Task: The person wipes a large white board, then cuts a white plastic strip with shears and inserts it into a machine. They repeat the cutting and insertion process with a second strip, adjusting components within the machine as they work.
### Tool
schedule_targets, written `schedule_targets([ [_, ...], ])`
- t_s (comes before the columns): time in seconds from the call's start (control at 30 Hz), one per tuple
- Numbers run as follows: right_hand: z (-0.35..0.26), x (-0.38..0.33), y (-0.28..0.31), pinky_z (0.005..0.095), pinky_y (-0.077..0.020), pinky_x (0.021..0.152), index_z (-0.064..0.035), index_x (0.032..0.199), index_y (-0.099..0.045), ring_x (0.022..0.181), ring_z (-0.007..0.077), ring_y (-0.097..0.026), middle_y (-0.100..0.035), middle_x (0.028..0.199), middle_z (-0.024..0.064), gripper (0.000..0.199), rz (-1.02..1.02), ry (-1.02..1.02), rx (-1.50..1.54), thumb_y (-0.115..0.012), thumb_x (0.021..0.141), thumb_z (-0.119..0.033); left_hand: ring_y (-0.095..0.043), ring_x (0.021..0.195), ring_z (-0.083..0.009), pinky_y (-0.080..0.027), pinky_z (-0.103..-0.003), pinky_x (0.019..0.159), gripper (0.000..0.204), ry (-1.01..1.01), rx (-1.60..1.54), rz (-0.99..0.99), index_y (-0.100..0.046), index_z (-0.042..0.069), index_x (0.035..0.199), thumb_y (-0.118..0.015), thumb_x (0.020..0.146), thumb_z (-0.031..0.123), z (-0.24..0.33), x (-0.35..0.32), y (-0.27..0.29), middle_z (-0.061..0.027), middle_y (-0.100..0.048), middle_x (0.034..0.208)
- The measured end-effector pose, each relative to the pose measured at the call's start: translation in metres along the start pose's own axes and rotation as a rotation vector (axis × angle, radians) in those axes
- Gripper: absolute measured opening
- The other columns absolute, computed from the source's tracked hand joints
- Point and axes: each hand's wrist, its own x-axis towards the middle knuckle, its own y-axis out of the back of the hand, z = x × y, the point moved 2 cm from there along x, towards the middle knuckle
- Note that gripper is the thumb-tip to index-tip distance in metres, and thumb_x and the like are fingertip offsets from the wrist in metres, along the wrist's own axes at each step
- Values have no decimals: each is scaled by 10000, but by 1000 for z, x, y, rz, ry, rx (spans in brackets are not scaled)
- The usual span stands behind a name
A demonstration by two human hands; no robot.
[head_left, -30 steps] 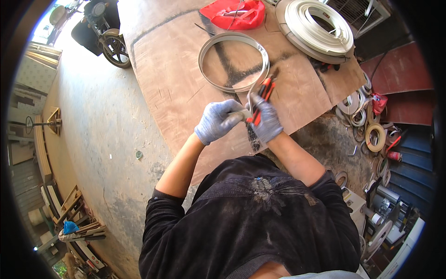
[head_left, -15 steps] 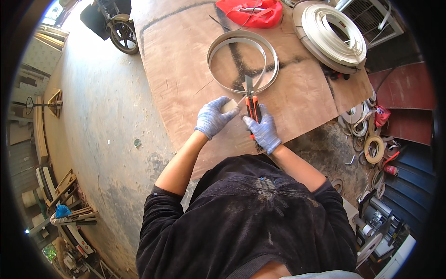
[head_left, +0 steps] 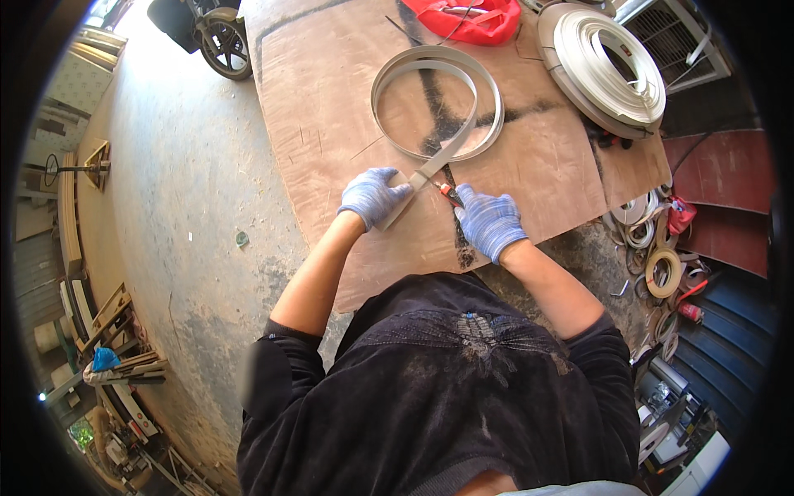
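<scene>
A flat grey strip (head_left: 452, 149) runs from a loose coil (head_left: 377, 91) down to my left hand (head_left: 371, 199). My left hand wears a blue-white knit glove, and its fingers are closed around the strip's near end and a pale flat piece (head_left: 398, 178) beside it. To the right, my gloved right hand (head_left: 494, 221) grips a hand cutter (head_left: 450, 194) with orange-and-black handles. Most of the cutter is hidden by the hand, and its tip lies close to the strip's edge.
Both hands are above a brown wooden board (head_left: 322, 124). At its far edge is a red bag (head_left: 488, 25), with a big white coil of strip (head_left: 595, 62) to the right. Several more rolls (head_left: 662, 271) lie on the right. A motorbike wheel (head_left: 226, 45) stands far left.
The cutter, upright with its blade showing, is now lowered and mostly covered by my right hand, which has moved right. The strip now stretches to my left hand, which shifted slightly left.
</scene>
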Motion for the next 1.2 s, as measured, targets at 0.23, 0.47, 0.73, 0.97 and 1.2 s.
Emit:
schedule_targets([
  [0.23, -2, -1, 2, 479, -459, 695, -100, 1101, -510, 762, 331, -670, -680, 793, 149, 260, -98, -4, -59, -499, 919, -286, -621, 1011, -339, -484, -414, 881, 480, 44, 108, 146, -640, 89, 1136, -586, 816, 443, 9, -10, -10, -172, -656, 1085],
  [0.47, 17, -34, 2, 474, -486, 692, -90, 1077, -519, 776, 361, -654, -663, 786, 192, 269, -192, -65, -12, -515, 902, -294, -634, 952, -350, -494, -428, 837, 452, -2, 98, 238, -645, 68, 1079, -601, 820, 436, 0, -9, -16, -174, -667, 1037],
  [0.73, 34, -5, 7, 288, -533, 704, -58, 1105, -573, 772, 150, -634, -650, 944, 41, 334, 306, -39, 1558, -707, 830, -191, -546, 688, -122, -480, -304, 651, 265, -325, -629, -61, -630, 17, 938, -679, 836, 257, 13, -31, -6, -73, -604, 744],
  [0.97, 16, 19, 18, 258, -527, 605, -58, 1038, -600, 674, 124, -622, -643, 802, 22, 222, 97, -85, 2110, -671, 870, -185, -600, 774, -221, -486, -319, 697, 185, -689, -468, 86, -643, 48, 964, -696, 814, 142, 36, -51, 23, -87, -603, 850],
  [1.2, -8, 16, -2, 287, -550, 746, -19, 1060, -588, 851, 157, -638, -648, 928, 53, 194, -348, -16, 2392, -527, 951, -168, -601, 832, -284, -491, -351, 740, 137, -989, -510, 201, -640, 86, 914, -681, 784, 85, 66, -51, 19, -94, -603, 892],
])
